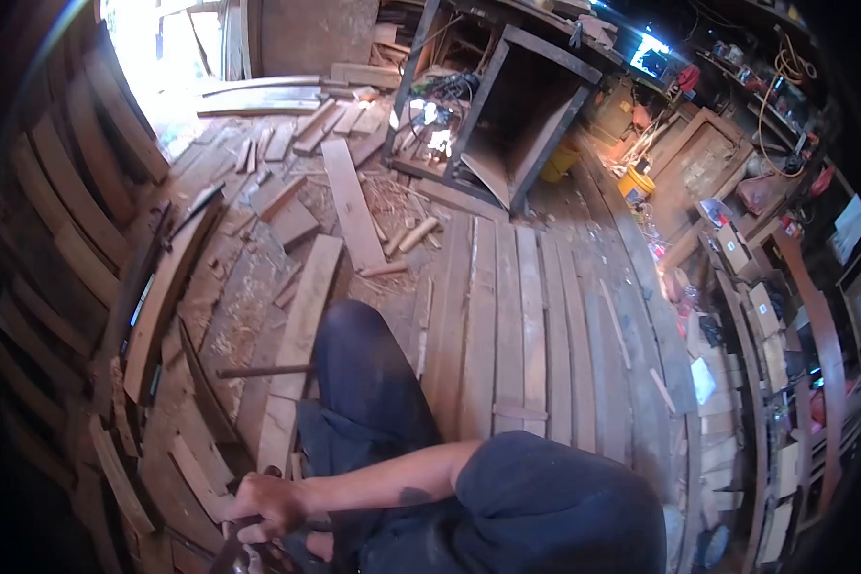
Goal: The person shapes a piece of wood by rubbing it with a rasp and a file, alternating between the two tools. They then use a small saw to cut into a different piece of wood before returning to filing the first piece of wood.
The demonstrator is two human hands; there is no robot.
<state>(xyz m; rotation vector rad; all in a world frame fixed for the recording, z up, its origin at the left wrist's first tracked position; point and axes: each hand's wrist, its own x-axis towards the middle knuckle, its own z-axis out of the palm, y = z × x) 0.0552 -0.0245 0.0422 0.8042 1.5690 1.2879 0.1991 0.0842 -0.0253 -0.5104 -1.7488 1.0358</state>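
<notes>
At lower left, the right hand (270, 502) curls its fingers round a dark object (228, 557) slanting toward the bottom edge.

Harsh white daylight floods in through the opening (167, 57) at the upper left, burning out its detail and spilling pale glare onto the nearby floor (187, 163). A smaller bluish-white patch (651, 55) flares at the upper right. Between them I see the floorboards (507, 325) in softer, middling light, while the cabinet's inside (517, 105) sinks into shadow. My dark trousers (564, 488) lose their folds, and my hands (270, 507) look slightly soft. Wide-lens distortion bends the timber (72, 206) at the edges, and the corners fall to black.
</notes>
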